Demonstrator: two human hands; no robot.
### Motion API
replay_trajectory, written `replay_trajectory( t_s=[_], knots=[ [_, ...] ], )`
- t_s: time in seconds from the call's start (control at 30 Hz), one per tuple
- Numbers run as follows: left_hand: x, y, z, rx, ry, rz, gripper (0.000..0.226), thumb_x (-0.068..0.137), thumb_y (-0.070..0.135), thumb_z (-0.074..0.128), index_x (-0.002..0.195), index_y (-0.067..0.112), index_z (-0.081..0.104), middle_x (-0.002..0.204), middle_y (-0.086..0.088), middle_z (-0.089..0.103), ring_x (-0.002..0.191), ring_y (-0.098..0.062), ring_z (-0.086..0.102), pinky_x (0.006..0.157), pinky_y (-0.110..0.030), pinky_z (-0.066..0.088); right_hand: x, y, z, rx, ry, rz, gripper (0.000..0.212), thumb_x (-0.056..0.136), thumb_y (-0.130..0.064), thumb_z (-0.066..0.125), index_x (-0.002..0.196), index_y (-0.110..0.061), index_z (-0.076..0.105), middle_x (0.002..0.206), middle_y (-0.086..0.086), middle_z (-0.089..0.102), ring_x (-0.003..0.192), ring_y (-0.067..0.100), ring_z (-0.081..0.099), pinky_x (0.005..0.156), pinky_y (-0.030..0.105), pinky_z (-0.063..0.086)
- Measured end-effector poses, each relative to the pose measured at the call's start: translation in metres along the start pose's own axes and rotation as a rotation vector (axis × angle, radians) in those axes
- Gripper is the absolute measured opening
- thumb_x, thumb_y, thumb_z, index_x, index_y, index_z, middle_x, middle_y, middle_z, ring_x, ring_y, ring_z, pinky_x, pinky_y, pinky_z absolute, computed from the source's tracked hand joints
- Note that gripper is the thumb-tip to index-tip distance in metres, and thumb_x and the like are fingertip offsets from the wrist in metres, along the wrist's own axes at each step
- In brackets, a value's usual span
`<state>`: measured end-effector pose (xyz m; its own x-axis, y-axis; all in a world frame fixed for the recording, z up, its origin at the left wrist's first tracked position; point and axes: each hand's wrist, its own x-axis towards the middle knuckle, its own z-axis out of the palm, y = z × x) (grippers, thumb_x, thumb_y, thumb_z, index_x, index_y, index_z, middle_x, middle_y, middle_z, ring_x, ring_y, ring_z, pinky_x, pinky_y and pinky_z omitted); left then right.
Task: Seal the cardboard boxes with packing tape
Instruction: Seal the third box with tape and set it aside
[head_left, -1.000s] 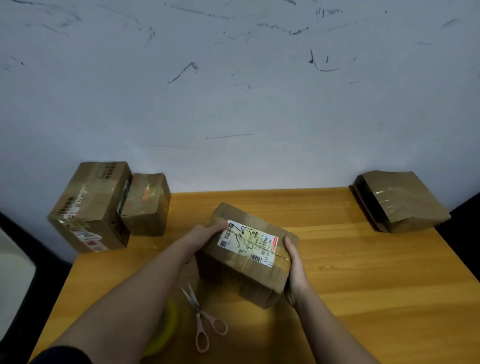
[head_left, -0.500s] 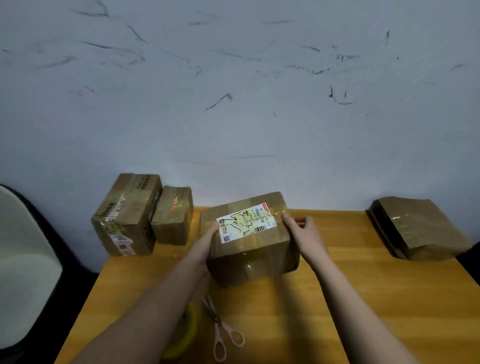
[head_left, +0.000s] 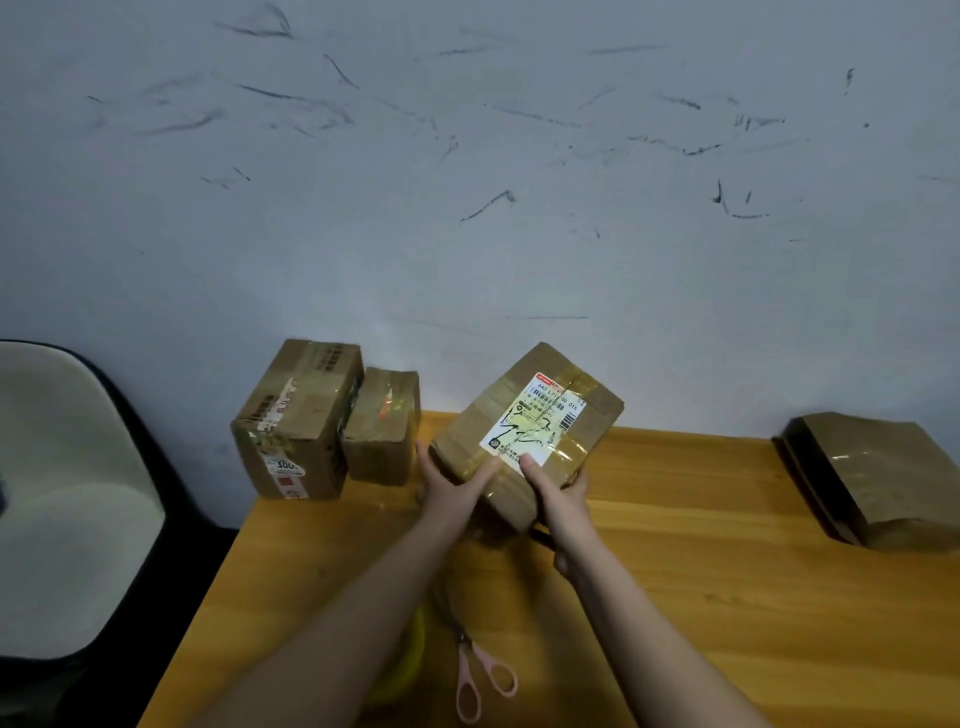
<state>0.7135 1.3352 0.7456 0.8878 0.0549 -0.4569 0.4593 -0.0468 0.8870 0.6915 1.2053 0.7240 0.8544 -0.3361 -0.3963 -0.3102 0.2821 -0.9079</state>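
**Taped box held in both hands above a wooden table**

Head view. A labelled cardboard box (head_left: 530, 431), wrapped in clear packing tape, is sitting just right of the frame's centre, tilted so that its white shipping label (head_left: 535, 423) is facing the camera. Both hands are gripping its near edge. The left hand (head_left: 451, 486) is curling around the lower-left corner, with its thumb lying along the taped top face. The right hand (head_left: 558, 491) is holding the lower-right part, its thumb pressing on the bottom edge of the label and its fingers wrapping underneath. Whether the box's far edge is touching the table cannot be told.

The wooden table (head_left: 727, 597) is filling the lower right of the frame. At its upper-left corner a tall box (head_left: 296, 421) and a smaller box (head_left: 382, 426) are standing side by side, touching, against the scuffed wall (head_left: 467, 156). At the right edge of the frame a flat taped parcel (head_left: 878, 478) is lying on the table, well apart from the held box. Near the bottom centre, pink-handled scissors (head_left: 480, 675) are lying beside a yellow tape roll (head_left: 410, 660), which is partly hidden under the left forearm. A pale chair seat (head_left: 62, 499) is showing at the left of the frame.
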Motion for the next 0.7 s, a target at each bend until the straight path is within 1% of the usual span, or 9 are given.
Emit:
replay_trajectory(
  t_s=[0.03, 0.13, 0.2, 0.3, 0.4, 0.43, 0.53, 0.6, 0.7],
  knots=[
    [0.004, 0.001, -0.007, 0.030, -0.016, 0.000, 0.098, 0.080, 0.041, 0.073, 0.151, 0.038, 0.006, 0.152, -0.013, 0.021, 0.129, -0.037, 0.039, 0.070, -0.035, 0.049, 0.003, -0.004, -0.005, -0.029, -0.028, 0.052, 0.099, 0.073, -0.041, 0.082, 0.146, -0.025, 0.018, 0.128, 0.005, 0.057, 0.111, 0.026, 0.059, 0.095, 0.048, 0.051],
    [0.013, 0.008, -0.028, 0.106, -0.036, -0.015, 0.068, 0.085, 0.046, 0.066, 0.141, 0.025, 0.035, 0.139, -0.010, 0.034, 0.103, -0.024, 0.050, 0.070, -0.035, 0.056, 0.013, -0.014, -0.016, -0.135, -0.057, 0.147, 0.094, 0.077, -0.043, 0.078, 0.143, -0.015, 0.016, 0.126, 0.010, 0.055, 0.106, 0.026, 0.060, 0.079, 0.036, 0.055],
    [0.016, 0.010, -0.037, 0.072, -0.128, -0.069, 0.065, 0.087, 0.042, 0.065, 0.140, 0.021, 0.036, 0.134, -0.012, 0.043, 0.101, -0.025, 0.056, 0.078, -0.039, 0.058, 0.019, -0.015, -0.018, -0.228, -0.079, 0.122, 0.092, 0.075, -0.044, 0.079, 0.137, -0.013, 0.020, 0.125, 0.009, 0.053, 0.105, 0.024, 0.060, 0.078, 0.036, 0.056],
    [0.017, 0.003, -0.040, 0.095, -0.194, -0.075, 0.069, 0.087, 0.034, 0.067, 0.144, 0.021, 0.030, 0.137, -0.014, 0.043, 0.110, -0.029, 0.055, 0.082, -0.037, 0.056, 0.026, -0.014, -0.013, -0.302, -0.098, 0.060, 0.091, 0.070, -0.047, 0.082, 0.138, -0.011, 0.033, 0.126, 0.005, 0.058, 0.108, 0.022, 0.062, 0.092, 0.043, 0.054],
    [0.023, -0.009, -0.038, 0.069, -0.152, -0.038, 0.070, 0.086, 0.033, 0.069, 0.144, 0.021, 0.031, 0.141, -0.012, 0.042, 0.116, -0.028, 0.051, 0.097, -0.043, 0.050, 0.039, -0.003, -0.010, -0.339, -0.085, 0.032, 0.107, 0.054, -0.070, 0.081, 0.142, -0.028, 0.037, 0.134, 0.003, 0.056, 0.119, 0.025, 0.057, 0.099, 0.051, 0.048],
    [0.026, -0.013, -0.038, 0.076, -0.141, -0.020, 0.071, 0.085, 0.035, 0.070, 0.143, 0.022, 0.031, 0.141, -0.011, 0.042, 0.119, -0.028, 0.050, 0.100, -0.045, 0.048, 0.042, -0.001, -0.007, -0.317, -0.099, 0.047, 0.107, 0.056, -0.069, 0.081, 0.142, -0.028, 0.034, 0.136, 0.003, 0.055, 0.119, 0.025, 0.056, 0.098, 0.050, 0.049],
    [0.037, -0.019, -0.038, 0.084, -0.117, -0.003, 0.076, 0.083, 0.040, 0.071, 0.144, 0.022, 0.030, 0.142, -0.010, 0.042, 0.124, -0.028, 0.048, 0.102, -0.047, 0.046, 0.040, -0.003, 0.007, -0.264, -0.105, 0.078, 0.086, 0.077, -0.040, 0.079, 0.140, -0.014, 0.027, 0.129, 0.007, 0.055, 0.110, 0.024, 0.060, 0.085, 0.038, 0.054],
    [0.046, -0.021, -0.039, 0.040, -0.091, -0.044, 0.076, 0.084, 0.039, 0.070, 0.145, 0.020, 0.029, 0.143, -0.011, 0.042, 0.123, -0.030, 0.050, 0.101, -0.047, 0.047, 0.051, 0.003, 0.013, -0.287, -0.095, 0.082, 0.078, 0.080, -0.032, 0.077, 0.136, -0.008, 0.028, 0.126, 0.008, 0.054, 0.108, 0.022, 0.059, 0.086, 0.035, 0.053],
    [0.056, -0.024, -0.043, -0.022, -0.088, -0.137, 0.073, 0.087, 0.037, 0.067, 0.146, 0.020, 0.028, 0.143, -0.012, 0.042, 0.119, -0.032, 0.052, 0.089, -0.042, 0.053, 0.063, 0.010, 0.024, -0.282, -0.099, 0.082, 0.076, 0.082, -0.027, 0.076, 0.137, -0.007, 0.028, 0.126, 0.010, 0.054, 0.106, 0.020, 0.058, 0.089, 0.033, 0.051]
  ],
)
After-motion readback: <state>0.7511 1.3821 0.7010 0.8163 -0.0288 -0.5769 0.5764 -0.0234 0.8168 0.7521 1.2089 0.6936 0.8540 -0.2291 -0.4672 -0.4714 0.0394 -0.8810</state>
